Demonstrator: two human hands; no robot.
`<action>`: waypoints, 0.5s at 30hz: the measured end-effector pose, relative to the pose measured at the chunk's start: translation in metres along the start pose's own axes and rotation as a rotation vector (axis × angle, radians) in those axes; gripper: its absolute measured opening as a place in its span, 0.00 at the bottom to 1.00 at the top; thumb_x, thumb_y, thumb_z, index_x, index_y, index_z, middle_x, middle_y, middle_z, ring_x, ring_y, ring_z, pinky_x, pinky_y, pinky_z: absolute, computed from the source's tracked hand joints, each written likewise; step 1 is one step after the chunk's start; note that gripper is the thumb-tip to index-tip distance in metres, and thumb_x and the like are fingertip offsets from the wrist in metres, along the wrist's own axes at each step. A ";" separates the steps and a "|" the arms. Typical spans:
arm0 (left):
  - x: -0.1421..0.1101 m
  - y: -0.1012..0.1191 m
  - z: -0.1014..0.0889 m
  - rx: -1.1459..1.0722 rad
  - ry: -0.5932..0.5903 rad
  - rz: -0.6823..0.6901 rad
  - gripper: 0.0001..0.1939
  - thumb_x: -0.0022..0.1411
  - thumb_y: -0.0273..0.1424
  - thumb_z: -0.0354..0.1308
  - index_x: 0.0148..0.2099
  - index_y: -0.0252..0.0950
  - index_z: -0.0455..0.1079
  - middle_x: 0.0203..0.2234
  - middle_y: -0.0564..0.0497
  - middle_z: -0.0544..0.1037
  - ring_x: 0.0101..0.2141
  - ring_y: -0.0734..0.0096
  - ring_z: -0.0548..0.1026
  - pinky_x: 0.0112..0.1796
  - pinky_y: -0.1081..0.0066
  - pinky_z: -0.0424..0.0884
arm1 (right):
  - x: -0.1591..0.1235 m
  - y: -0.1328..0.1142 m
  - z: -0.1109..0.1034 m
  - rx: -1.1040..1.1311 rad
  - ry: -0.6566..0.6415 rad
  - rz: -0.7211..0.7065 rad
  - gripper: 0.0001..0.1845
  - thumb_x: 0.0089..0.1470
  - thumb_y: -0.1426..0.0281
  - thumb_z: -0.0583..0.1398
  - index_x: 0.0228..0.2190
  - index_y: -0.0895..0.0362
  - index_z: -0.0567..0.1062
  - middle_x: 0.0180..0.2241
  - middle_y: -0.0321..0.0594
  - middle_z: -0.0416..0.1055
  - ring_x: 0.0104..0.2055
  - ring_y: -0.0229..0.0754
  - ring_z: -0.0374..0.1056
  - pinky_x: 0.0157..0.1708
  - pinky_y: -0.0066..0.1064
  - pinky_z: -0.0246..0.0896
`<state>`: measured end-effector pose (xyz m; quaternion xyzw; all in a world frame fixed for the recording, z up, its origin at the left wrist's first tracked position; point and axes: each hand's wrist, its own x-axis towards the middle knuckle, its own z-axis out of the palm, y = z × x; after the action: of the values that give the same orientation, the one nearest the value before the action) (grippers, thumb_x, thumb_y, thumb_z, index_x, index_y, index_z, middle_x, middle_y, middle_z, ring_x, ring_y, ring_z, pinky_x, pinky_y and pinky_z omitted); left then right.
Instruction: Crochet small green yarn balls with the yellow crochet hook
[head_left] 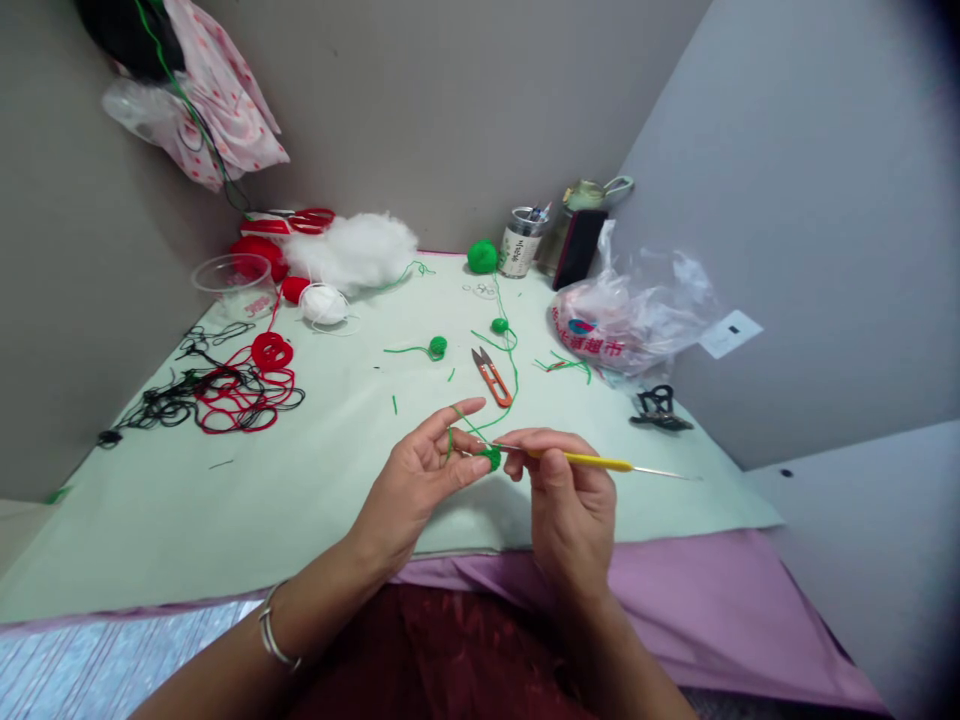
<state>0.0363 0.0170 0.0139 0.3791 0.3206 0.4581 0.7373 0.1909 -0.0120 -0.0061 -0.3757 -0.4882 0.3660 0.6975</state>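
My left hand [424, 465] pinches a small green crochet piece [491, 458] between thumb and fingertips. Green yarn wraps round its fingers, the index finger stretched out. My right hand [566, 485] is closed round the yellow handle of a crochet hook [600, 461], whose metal tip meets the green piece. From there a yarn strand runs back to a green yarn ball [482, 256]. Beyond my hands lie orange thread snips [493, 378], a small round green crocheted piece [438, 347] with a yarn tail, and another small green ball [499, 326].
Tangled black yarn [169, 390] and red yarn [251, 395] spread over the left side. White stuffing [356, 250], a white yarn ball [324, 303] and a clear plastic cup [232, 285] stand behind. At right are a plastic bag [630, 315], a black claw clip [660, 408], a phone [580, 248] and a pen holder [521, 245].
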 end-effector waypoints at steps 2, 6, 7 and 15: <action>0.000 0.002 0.000 0.000 -0.001 0.003 0.29 0.57 0.31 0.76 0.61 0.43 0.78 0.33 0.55 0.77 0.38 0.72 0.74 0.46 0.71 0.67 | 0.002 -0.001 0.000 0.054 0.001 0.036 0.11 0.70 0.64 0.60 0.39 0.51 0.83 0.38 0.38 0.83 0.31 0.37 0.73 0.34 0.31 0.69; -0.002 0.005 0.001 0.040 0.017 0.028 0.28 0.57 0.33 0.76 0.60 0.41 0.78 0.33 0.54 0.75 0.37 0.71 0.72 0.44 0.70 0.66 | 0.006 -0.005 -0.002 0.050 -0.025 0.050 0.13 0.71 0.63 0.58 0.37 0.54 0.81 0.35 0.40 0.83 0.29 0.37 0.73 0.32 0.31 0.70; -0.002 0.005 0.001 0.063 0.022 0.037 0.27 0.58 0.33 0.75 0.60 0.41 0.78 0.33 0.54 0.75 0.36 0.71 0.71 0.43 0.70 0.66 | 0.006 -0.006 -0.003 0.032 -0.043 0.037 0.13 0.72 0.64 0.58 0.37 0.54 0.80 0.36 0.40 0.83 0.29 0.37 0.73 0.32 0.32 0.70; -0.006 0.003 0.000 0.369 0.099 0.155 0.23 0.62 0.30 0.70 0.59 0.43 0.78 0.34 0.56 0.72 0.26 0.77 0.60 0.34 0.72 0.63 | -0.001 -0.019 -0.014 -0.367 -0.244 -0.273 0.12 0.71 0.75 0.56 0.45 0.52 0.79 0.41 0.39 0.81 0.41 0.40 0.77 0.43 0.35 0.72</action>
<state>0.0324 0.0122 0.0171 0.5083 0.4046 0.4651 0.6013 0.2066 -0.0236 0.0072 -0.3797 -0.6733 0.2166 0.5963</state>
